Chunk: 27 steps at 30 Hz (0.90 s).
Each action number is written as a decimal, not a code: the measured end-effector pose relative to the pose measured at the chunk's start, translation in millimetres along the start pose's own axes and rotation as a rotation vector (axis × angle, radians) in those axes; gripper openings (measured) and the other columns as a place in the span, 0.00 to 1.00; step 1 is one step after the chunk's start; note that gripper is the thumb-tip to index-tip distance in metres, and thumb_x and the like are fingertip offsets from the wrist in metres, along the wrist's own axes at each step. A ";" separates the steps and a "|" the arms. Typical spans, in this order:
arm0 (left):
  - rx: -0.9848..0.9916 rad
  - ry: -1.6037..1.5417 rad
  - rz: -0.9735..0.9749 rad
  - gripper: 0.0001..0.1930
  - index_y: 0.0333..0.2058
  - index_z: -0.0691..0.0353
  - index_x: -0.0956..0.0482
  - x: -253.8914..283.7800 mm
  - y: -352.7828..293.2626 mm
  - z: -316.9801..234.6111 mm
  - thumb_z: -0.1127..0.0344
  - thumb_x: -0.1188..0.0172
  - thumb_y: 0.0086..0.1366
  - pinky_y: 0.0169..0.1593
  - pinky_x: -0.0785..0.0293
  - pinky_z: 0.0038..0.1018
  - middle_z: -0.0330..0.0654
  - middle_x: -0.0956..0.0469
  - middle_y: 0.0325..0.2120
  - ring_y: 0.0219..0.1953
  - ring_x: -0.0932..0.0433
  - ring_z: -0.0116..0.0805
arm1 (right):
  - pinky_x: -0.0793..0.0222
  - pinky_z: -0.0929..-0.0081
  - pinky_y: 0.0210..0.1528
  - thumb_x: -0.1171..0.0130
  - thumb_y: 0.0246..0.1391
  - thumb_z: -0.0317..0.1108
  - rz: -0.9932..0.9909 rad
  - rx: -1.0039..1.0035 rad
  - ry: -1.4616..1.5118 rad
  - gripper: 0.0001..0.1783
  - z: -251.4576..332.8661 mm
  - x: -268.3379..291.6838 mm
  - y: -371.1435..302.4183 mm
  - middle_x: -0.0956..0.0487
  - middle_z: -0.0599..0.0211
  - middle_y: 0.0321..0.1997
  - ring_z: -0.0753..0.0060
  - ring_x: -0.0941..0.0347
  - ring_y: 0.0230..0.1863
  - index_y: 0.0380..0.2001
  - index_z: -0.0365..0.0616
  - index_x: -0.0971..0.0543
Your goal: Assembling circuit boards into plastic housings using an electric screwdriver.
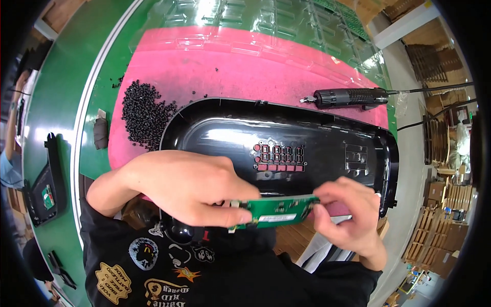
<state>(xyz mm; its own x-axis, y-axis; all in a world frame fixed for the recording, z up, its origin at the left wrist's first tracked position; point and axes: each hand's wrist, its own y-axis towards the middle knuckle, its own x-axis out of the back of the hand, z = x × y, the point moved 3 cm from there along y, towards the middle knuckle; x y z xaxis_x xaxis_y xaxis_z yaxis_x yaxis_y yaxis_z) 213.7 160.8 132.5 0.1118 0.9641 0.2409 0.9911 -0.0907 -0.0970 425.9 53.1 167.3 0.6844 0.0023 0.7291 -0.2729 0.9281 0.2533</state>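
Observation:
A green circuit board (286, 210) with a white label strip is held up between my two hands, over the near edge of a black plastic housing (215, 140). My left hand (197, 192) pinches the board's left end between thumb and fingers. At the other end, my right hand (348, 210) grips the board's right edge with thumb and fingertips. Inner side up, the housing lies on a pink mat (215, 61). A display cutout (280, 156) with digit-shaped openings shows in its middle, and part of its near rim is hidden by my hands and the board.
Many small black screws (143, 112) are heaped left of the housing. A black electric screwdriver (350, 97) lies behind it, its cable running right. Clear plastic trays (245, 30) cover the far side. At far left, another black housing (48, 189) holds a board near a person's arm (11, 123).

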 end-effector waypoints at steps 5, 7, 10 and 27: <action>-0.074 0.079 -0.030 0.14 0.46 0.68 0.22 0.7 -1.7 9.0 0.66 0.38 0.64 0.29 0.25 0.32 0.47 0.19 0.28 0.27 0.20 0.42 | 0.29 0.81 0.25 0.35 0.42 0.19 0.051 -0.173 0.288 0.11 -10.0 -2.1 -23.2 0.20 0.64 0.21 0.74 0.24 0.20 0.32 0.34 0.21; -0.054 0.095 -0.247 0.19 0.46 0.68 0.21 3.8 0.0 9.4 0.64 0.32 0.58 0.28 0.25 0.27 0.45 0.19 0.28 0.27 0.20 0.35 | 0.29 0.82 0.26 0.35 0.43 0.20 0.043 -0.207 0.313 0.10 -13.7 -0.9 -28.8 0.18 0.64 0.21 0.76 0.23 0.20 0.33 0.33 0.21; -0.072 0.114 -0.460 0.30 0.52 0.64 0.23 8.5 3.9 1.0 0.66 0.25 0.49 0.30 0.23 0.24 0.41 0.20 0.39 0.32 0.21 0.30 | 0.31 0.88 0.25 0.36 0.49 0.22 -0.057 -0.493 0.369 0.07 -20.5 3.9 -33.2 0.17 0.68 0.22 0.87 0.23 0.24 0.33 0.32 0.21; 0.048 0.525 -0.637 0.37 0.53 0.65 0.26 19.9 -1.9 15.5 0.65 0.23 0.41 0.50 0.26 0.34 0.47 0.25 0.45 0.47 0.25 0.45 | 0.36 0.68 0.55 0.19 0.24 0.38 0.074 -0.231 0.307 0.41 -65.2 -3.2 8.6 0.25 0.61 0.52 0.63 0.30 0.53 0.48 0.41 0.25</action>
<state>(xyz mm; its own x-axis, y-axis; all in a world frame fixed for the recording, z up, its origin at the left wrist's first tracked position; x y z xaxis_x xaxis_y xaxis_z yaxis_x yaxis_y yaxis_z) 212.9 184.0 122.5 -0.4399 0.5841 0.6822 0.8729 0.4565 0.1721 465.5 85.3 125.7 0.8488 0.1508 0.5067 -0.1931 0.9807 0.0317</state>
